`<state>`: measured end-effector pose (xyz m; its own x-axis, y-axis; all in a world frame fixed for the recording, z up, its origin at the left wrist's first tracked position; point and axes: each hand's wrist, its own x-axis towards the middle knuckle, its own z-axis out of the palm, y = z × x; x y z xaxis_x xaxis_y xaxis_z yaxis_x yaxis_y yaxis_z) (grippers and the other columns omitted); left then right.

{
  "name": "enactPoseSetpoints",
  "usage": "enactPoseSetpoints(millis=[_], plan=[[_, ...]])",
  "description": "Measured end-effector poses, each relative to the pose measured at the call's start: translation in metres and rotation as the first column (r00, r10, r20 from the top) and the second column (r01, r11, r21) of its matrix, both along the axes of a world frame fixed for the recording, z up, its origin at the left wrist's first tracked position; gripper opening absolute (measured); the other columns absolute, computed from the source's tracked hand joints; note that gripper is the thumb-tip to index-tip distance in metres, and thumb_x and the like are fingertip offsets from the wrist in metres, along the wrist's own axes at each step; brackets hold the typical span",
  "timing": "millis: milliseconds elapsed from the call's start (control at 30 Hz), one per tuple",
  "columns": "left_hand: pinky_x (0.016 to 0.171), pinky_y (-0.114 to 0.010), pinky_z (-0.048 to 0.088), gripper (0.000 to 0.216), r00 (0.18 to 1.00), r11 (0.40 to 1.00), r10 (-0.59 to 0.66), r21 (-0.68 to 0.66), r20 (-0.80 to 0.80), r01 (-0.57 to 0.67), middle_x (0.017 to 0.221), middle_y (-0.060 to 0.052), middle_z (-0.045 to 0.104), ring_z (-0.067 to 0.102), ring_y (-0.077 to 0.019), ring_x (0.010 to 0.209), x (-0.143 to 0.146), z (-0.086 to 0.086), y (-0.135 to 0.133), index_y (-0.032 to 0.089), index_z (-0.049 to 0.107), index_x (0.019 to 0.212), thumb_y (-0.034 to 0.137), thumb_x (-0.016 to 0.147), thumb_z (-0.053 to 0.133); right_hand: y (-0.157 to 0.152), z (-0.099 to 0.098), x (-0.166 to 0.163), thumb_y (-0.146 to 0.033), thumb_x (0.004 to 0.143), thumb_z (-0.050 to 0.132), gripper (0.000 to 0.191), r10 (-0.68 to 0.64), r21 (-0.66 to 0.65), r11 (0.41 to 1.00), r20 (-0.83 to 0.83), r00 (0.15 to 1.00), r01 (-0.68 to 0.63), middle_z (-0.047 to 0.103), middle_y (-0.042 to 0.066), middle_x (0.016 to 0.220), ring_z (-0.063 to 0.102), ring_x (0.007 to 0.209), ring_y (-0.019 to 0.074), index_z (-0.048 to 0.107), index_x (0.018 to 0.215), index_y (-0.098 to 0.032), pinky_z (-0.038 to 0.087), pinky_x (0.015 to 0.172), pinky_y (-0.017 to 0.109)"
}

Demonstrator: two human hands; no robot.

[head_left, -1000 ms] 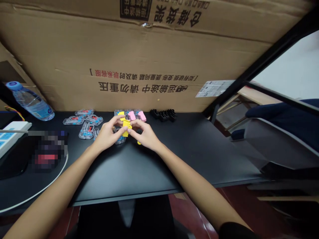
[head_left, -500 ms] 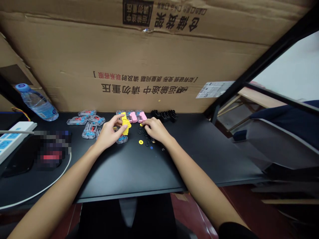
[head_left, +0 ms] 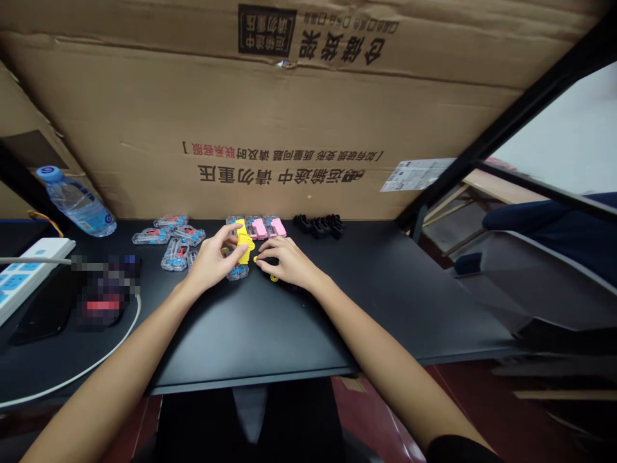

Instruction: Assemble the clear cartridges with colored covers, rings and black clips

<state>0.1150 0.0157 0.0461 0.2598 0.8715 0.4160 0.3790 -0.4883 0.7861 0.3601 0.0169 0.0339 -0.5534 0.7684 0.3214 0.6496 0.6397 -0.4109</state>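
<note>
My left hand point(head_left: 215, 258) is closed on a yellow plastic piece point(head_left: 244, 248), held upright between thumb and fingers. Close to its right, my right hand point(head_left: 289, 262) pinches a small yellow ring point(head_left: 256, 259) at its fingertips, just apart from the yellow piece. A second yellow ring point(head_left: 274, 278) lies on the table under my right hand, partly covered. Behind my left hand's fingers sits a clear case with blue parts point(head_left: 238, 272). Pink pieces point(head_left: 259, 228) rest on clear cases at the back. My right hand hides most of the small dark rings.
Clear cases with red and blue parts point(head_left: 176, 254) lie to the left. Black plastic pieces point(head_left: 321, 225) sit by the cardboard wall point(head_left: 289, 116). A water bottle point(head_left: 80, 202), a power strip point(head_left: 31, 273) and a white cable point(head_left: 96, 373) occupy the table's left side.
My right hand has moved left and slightly nearer to me, bringing a yellow ring from the table toward the yellow piece. My left hand has stayed nearly still.
</note>
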Motion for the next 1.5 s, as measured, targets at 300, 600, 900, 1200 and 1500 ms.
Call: enactPoseSetpoints(millis=[300,600,900,1200,1500], plan=[[0.085,-0.035,0.062,0.049,0.999,1.0,-0.015,-0.009,-0.032,0.015,0.103,-0.007,0.082,0.08,-0.0239,0.097,0.002,-0.002,0.001,0.021,0.065,0.142,0.044,0.099,0.068,0.002,-0.006,-0.004,-0.033,0.106,0.071,0.014,-0.055,-0.048,0.997,0.046,0.997,0.057,0.075,0.009,0.114,0.066,0.115,0.0276,0.081,0.112,-0.025,0.045,0.102,0.043],[0.082,-0.033,0.062,0.047,0.999,1.0,-0.023,-0.001,-0.025,0.023,0.107,-0.008,0.082,0.079,-0.0235,0.099,0.001,-0.001,0.001,0.021,0.065,0.142,0.042,0.099,0.068,0.004,-0.008,-0.003,-0.028,0.104,0.073,0.013,0.025,-0.147,0.989,0.018,1.0,-0.022,0.072,0.008,0.117,0.06,0.118,0.028,0.078,0.116,-0.027,0.046,0.106,0.045],[0.09,-0.037,0.062,0.045,0.999,0.999,-0.028,0.027,-0.035,0.029,0.106,-0.006,0.082,0.079,-0.0233,0.097,0.001,-0.003,0.002,0.023,0.065,0.14,0.039,0.098,0.069,0.006,-0.009,-0.002,-0.022,0.1,0.073,0.003,0.011,-0.194,0.981,-0.058,0.998,-0.022,0.075,0.005,0.102,0.066,0.105,0.0246,0.071,0.1,-0.023,0.05,0.097,0.04],[0.086,-0.035,0.063,0.04,1.0,1.0,0.013,0.027,-0.013,-0.013,0.104,-0.006,0.082,0.078,-0.022,0.092,0.0,-0.004,0.004,0.021,0.07,0.132,0.043,0.098,0.07,-0.003,0.001,-0.014,-0.035,0.102,0.07,0.012,-0.041,-0.047,0.999,-0.466,0.884,0.022,0.081,0.006,0.105,0.076,0.096,0.0245,0.076,0.104,-0.025,0.061,0.095,0.042],[0.08,-0.031,0.062,0.033,0.998,0.993,-0.017,0.112,-0.055,0.023,0.105,-0.005,0.083,0.078,-0.0209,0.092,0.003,0.001,-0.002,0.022,0.074,0.128,0.039,0.098,0.072,-0.005,-0.005,-0.023,-0.044,0.097,0.077,0.022,-0.114,-0.152,0.988,-0.61,0.784,0.026,0.083,0.006,0.102,0.078,0.09,0.0231,0.074,0.106,-0.024,0.065,0.089,0.041]])
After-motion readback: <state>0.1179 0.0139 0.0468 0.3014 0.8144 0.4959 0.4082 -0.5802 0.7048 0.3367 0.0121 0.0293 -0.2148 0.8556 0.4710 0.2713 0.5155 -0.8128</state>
